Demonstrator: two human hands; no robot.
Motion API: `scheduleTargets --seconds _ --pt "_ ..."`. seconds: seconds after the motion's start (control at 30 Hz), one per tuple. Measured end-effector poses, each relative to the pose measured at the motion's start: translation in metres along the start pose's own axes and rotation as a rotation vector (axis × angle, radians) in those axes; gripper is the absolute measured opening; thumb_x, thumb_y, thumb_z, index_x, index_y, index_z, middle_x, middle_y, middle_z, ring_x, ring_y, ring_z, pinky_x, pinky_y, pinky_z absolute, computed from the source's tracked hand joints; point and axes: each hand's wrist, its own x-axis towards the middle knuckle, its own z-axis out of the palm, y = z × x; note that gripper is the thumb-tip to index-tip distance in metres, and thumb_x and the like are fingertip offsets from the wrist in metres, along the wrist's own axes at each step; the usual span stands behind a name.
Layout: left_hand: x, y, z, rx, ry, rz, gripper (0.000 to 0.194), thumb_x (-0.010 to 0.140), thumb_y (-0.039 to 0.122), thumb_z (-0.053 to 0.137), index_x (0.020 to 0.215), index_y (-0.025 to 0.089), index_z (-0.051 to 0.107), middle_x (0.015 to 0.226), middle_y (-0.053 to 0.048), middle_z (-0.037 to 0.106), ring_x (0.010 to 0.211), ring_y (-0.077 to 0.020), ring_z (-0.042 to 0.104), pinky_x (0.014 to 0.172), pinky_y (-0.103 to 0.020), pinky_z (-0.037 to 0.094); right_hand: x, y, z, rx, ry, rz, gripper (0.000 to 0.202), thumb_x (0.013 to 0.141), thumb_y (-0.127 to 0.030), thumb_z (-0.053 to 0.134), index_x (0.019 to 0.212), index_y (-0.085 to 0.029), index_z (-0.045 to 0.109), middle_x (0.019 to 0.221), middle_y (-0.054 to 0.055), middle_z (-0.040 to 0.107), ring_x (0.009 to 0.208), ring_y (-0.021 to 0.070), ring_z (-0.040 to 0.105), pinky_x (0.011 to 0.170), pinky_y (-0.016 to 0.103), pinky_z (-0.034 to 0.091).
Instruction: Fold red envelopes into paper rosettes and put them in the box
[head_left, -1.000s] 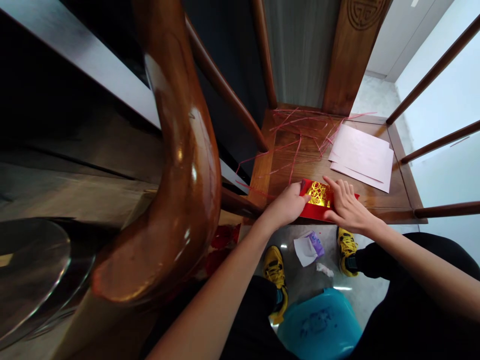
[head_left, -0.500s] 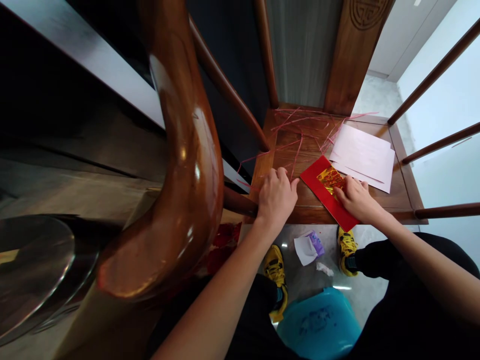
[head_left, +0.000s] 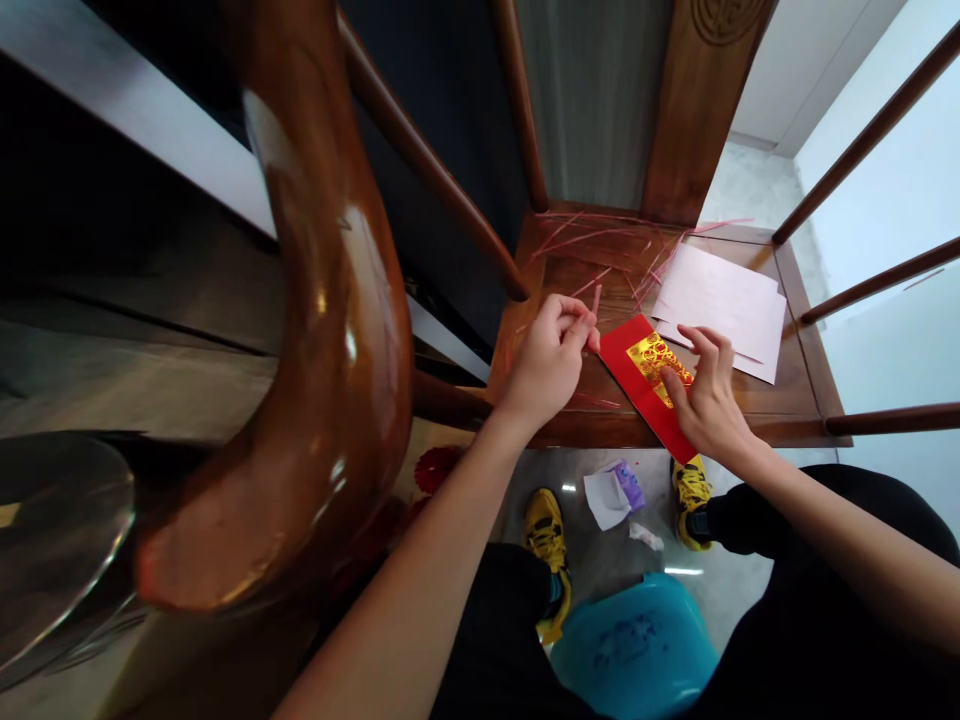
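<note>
On the wooden chair seat (head_left: 517,375), a red envelope (head_left: 628,345) with a shiny gold pattern lies at a slant near the front edge. Left of it, my left hand (head_left: 551,360) is closed in a pinch on a thin pink paper strip (head_left: 598,298), whose end sticks up past the fingers. My right hand (head_left: 709,395) is over the envelope's right part, fingers apart and raised, with the thumb over the gold pattern; whether it touches the envelope is unclear. White paper sheets (head_left: 724,300) lie just behind this hand.
Several more thin pink strips (head_left: 592,235) are scattered at the back of the seat. A curved wooden armrest (head_left: 337,330) rises large on the left, with spindles (head_left: 885,280) on the right. Below are a blue plastic stool (head_left: 637,645) and a purple-and-white packet (head_left: 611,495) on the floor.
My left hand has lifted slightly from the seat, now pinching a pink strip. The fingers of my right hand have risen off the envelope, showing more of its gold pattern.
</note>
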Motion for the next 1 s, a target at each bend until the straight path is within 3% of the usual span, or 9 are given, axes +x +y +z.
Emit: scheduleTargets --seconds 0.1,0.17,0.27,0.37,0.47,0.57,0.67,0.87,1.0 --pt "-0.009 0.008 0.011 -0.292 -0.255 -0.053 0.012 0.106 0.023 0.056 0.094 0.021 0.051 0.068 0.008 0.053 0.052 -0.0073 0.043 0.055 -0.022 0.035 0.010 -0.015 -0.007 0.626 -0.175 0.207 0.057 0.108 -0.065 0.036 0.153 -0.030 0.039 0.133 0.013 0.066 0.110 0.0274 0.068 0.096 0.050 0.057" --pt "-0.017 0.010 0.022 -0.376 -0.370 -0.060 0.016 0.103 0.032 0.062 0.097 0.021 0.053 0.070 0.007 0.055 0.051 -0.0068 0.039 0.052 -0.022 0.030 0.021 -0.024 -0.013 0.982 -0.261 0.366 0.062 0.104 -0.075 0.036 0.144 -0.030 0.050 0.123 0.011 0.073 0.102 0.0261 0.071 0.088 0.045 0.059" --pt "-0.030 0.011 0.039 -0.392 -0.411 -0.008 0.020 0.098 0.033 0.069 0.093 0.020 0.054 0.071 0.005 0.057 0.062 -0.0089 0.049 0.063 -0.023 0.039 0.039 -0.031 -0.026 1.225 -0.226 0.487 0.047 0.092 -0.066 0.070 0.120 -0.028 0.067 0.120 0.006 0.076 0.100 0.0231 0.071 0.087 0.039 0.060" --pt "-0.041 0.012 0.049 -0.357 -0.477 -0.020 0.013 0.097 0.027 0.065 0.092 0.019 0.056 0.069 0.005 0.056 0.068 -0.0109 0.052 0.070 -0.024 0.042 0.053 -0.030 -0.042 1.278 -0.114 0.527 0.034 0.081 -0.041 0.089 0.107 -0.026 0.073 0.098 0.000 0.073 0.088 0.0167 0.067 0.087 0.033 0.058" --pt "-0.046 0.010 0.048 -0.236 -0.539 -0.067 0.007 0.099 0.025 0.059 0.096 0.019 0.061 0.070 0.005 0.055 0.068 -0.0125 0.052 0.070 -0.026 0.041 0.062 -0.023 -0.058 1.293 -0.038 0.507 0.032 0.082 -0.035 0.088 0.109 -0.024 0.075 0.074 -0.006 0.055 0.067 0.0125 0.054 0.071 0.030 0.053" --pt "-0.043 0.004 0.043 0.053 -0.562 -0.103 0.015 0.101 0.024 0.055 0.091 0.018 0.066 0.071 0.004 0.057 0.070 -0.0140 0.054 0.071 -0.027 0.040 0.069 -0.012 -0.076 1.295 0.027 0.425 0.025 0.086 -0.039 0.086 0.102 -0.024 0.073 0.063 -0.009 0.034 0.052 0.0103 0.026 0.049 0.028 0.034" --pt "-0.038 0.001 0.035 0.354 -0.542 -0.115 0.023 0.103 0.023 0.054 0.082 0.020 0.064 0.072 0.002 0.062 0.071 -0.0147 0.057 0.071 -0.027 0.039 0.074 0.003 -0.095 1.233 0.074 0.346 0.026 0.092 -0.046 0.082 0.086 -0.028 0.064 0.060 -0.010 0.018 0.052 0.0122 0.008 0.043 0.030 0.018" --pt "-0.032 0.002 0.010 0.579 -0.418 -0.191 0.024 0.102 0.019 0.051 0.082 0.021 0.065 0.078 -0.003 0.071 0.075 -0.0193 0.061 0.070 -0.032 0.033 0.078 0.035 -0.127 1.069 0.182 0.282 0.043 0.096 -0.061 0.073 0.075 -0.030 0.052 0.057 -0.008 0.016 0.050 0.0139 0.008 0.047 0.035 0.012" --pt "-0.038 0.010 -0.004 0.840 -0.395 -0.249 0.023 0.102 0.024 0.051 0.089 0.023 0.071 0.092 -0.007 0.079 0.086 -0.0249 0.068 0.070 -0.034 0.031 0.079 0.051 -0.130 0.976 0.243 0.292 0.051 0.094 -0.068 0.072 0.071 -0.029 0.048 0.055 -0.008 0.018 0.050 0.0136 0.006 0.048 0.037 0.007"
